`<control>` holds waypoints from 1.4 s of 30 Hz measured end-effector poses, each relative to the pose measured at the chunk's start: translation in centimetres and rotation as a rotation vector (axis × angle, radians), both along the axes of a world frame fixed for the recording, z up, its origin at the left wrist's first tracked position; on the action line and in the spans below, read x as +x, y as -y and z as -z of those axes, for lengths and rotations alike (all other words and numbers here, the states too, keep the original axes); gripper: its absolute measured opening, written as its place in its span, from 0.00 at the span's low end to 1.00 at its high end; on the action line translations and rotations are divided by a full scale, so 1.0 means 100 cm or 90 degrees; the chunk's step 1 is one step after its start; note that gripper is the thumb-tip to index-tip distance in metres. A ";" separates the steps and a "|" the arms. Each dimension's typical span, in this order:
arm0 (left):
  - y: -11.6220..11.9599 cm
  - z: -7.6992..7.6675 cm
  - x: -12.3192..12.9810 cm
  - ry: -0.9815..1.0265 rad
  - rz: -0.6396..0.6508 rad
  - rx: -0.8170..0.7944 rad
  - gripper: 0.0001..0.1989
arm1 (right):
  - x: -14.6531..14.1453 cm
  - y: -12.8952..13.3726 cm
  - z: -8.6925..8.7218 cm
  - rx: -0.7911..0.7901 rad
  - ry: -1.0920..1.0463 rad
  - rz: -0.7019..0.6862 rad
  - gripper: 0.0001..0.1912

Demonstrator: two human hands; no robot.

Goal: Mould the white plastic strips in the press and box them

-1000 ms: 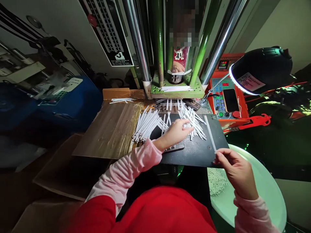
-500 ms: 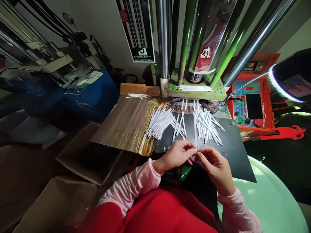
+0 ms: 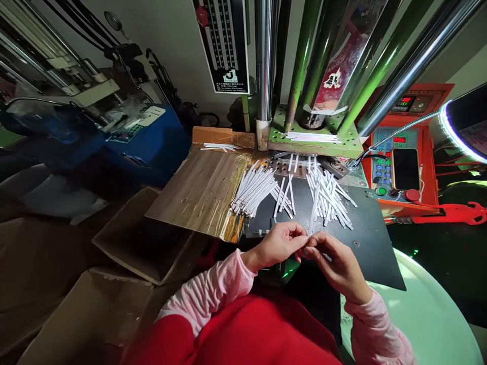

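Note:
A thin white strip (image 3: 314, 210) points away from me, its near end pinched between the fingertips of my left hand (image 3: 279, 244). My right hand (image 3: 340, 266) meets it there, thumb and fingers closed at the same end; the exact contact is partly hidden. Beyond my hands, a neat pile of white strips (image 3: 254, 191) lies at the left of the black work plate (image 3: 375, 243). A looser heap of strips (image 3: 330, 197) is on the right, and a few single strips (image 3: 284, 195) lie between them.
Behind the plate stands a press with a green platen (image 3: 315, 146) carrying more strips. To the left are a taped board (image 3: 190, 192) and cardboard boxes (image 3: 129, 238). At right are an orange control box (image 3: 428, 177), a phone (image 3: 405, 170), a ring lamp (image 3: 452, 134) and a pale green round surface (image 3: 422, 314).
The view has shifted slightly, so the scene sits further right. The held strip now leans a little to the right at its far end. Both hands stay together at its near end.

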State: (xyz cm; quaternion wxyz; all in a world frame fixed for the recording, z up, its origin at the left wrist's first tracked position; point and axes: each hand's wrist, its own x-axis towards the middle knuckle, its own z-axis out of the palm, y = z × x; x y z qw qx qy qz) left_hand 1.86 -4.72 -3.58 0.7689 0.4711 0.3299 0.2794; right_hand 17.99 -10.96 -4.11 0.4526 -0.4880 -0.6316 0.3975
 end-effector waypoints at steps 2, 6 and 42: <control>0.000 -0.002 0.000 0.014 -0.027 0.004 0.21 | 0.001 0.000 0.002 -0.011 -0.006 0.018 0.13; 0.000 -0.004 0.000 -0.008 -0.050 0.043 0.19 | 0.004 0.003 0.011 -0.017 -0.042 0.129 0.12; -0.030 -0.016 -0.091 -0.469 -0.027 0.568 0.14 | 0.058 -0.037 0.022 0.138 0.545 0.381 0.26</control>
